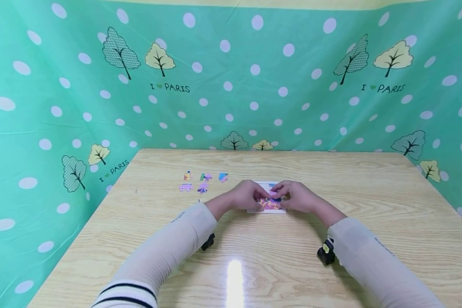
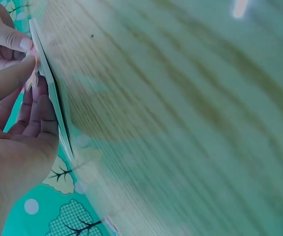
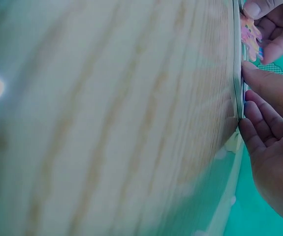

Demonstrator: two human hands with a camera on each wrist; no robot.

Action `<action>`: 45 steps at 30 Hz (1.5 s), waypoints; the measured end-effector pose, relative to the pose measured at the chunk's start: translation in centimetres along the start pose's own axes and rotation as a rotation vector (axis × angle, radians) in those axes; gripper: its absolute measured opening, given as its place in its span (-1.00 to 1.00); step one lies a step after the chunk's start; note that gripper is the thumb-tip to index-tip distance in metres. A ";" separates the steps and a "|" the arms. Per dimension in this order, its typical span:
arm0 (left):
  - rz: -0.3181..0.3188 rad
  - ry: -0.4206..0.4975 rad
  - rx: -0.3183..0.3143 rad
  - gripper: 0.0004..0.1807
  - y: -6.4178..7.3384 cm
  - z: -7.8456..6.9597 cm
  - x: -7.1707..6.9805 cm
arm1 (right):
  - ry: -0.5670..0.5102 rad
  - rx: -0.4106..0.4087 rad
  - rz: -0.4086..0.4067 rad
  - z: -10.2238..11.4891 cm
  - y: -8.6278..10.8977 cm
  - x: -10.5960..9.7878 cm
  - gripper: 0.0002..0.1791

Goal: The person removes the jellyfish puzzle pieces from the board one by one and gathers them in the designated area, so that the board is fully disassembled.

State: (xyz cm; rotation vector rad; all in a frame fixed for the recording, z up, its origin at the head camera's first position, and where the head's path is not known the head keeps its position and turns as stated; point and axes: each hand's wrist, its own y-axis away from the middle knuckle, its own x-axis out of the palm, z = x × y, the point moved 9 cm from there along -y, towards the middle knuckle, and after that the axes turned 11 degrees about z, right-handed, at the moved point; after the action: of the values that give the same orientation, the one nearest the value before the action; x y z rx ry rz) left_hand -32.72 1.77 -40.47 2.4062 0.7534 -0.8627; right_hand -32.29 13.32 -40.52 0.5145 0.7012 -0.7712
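"Pink, with touches of yellow and blue, is that puzzle piece (image 3: pixel 251 39) between the hands. Where exactly does it sit?"

"Over the white-edged board (image 1: pixel 265 211), tipped up from its face rather than lying flat, going by the right wrist view."

"And which hand has it?"

"The left hand (image 1: pixel 249 197), its fingers drawn together, pinching it against the thumb. The right hand (image 1: pixel 298 197) is half curled at the board's right side, thumb by the near edge. Whether it pinches anything there, I can't tell."

"How would you expect the piece to handle?"

"Light, I'd judge, and thin (it looks like printed card, though I can't swear to it). Probably stiff enough to stay flat when held by the rim, yet its knobs could bend or fray if squeezed."

"So where to take hold?"

"By two opposite edges, on the broad part, with fingertips and a gentle pinch. Keep off the narrow tabs. The printed face may be a little slick, so pushing only from above could make it skid."

"And the others?"

"Five loose pieces (image 1: pixel 202 187) lie on the table (image 1: pixel 158 256) left of the board, three in the farther row, two in the nearer. Lying that flat, they offer little edge; a fingernail under one side should help."
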 end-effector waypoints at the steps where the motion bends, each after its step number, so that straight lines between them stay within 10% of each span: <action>1: -0.002 0.009 0.007 -0.66 0.0 0.0 -0.1 | 0.000 0.000 -0.001 0.0 0.0 0.0 -0.73; 13: -0.050 0.178 -0.007 -0.76 1.5 1.3 -1.3 | 0.017 0.000 -0.005 0.1 -0.2 0.0 -0.72; 45: -0.135 0.256 -0.122 -0.74 5.7 6.7 -4.2 | -0.021 0.030 -0.013 -0.1 -0.1 0.2 -0.74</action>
State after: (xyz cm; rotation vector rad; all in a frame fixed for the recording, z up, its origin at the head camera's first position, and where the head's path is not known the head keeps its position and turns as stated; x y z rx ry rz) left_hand -34.69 -7.77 -40.87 2.4037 1.0440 -0.5455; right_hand -32.25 13.24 -40.71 0.5287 0.6748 -0.7989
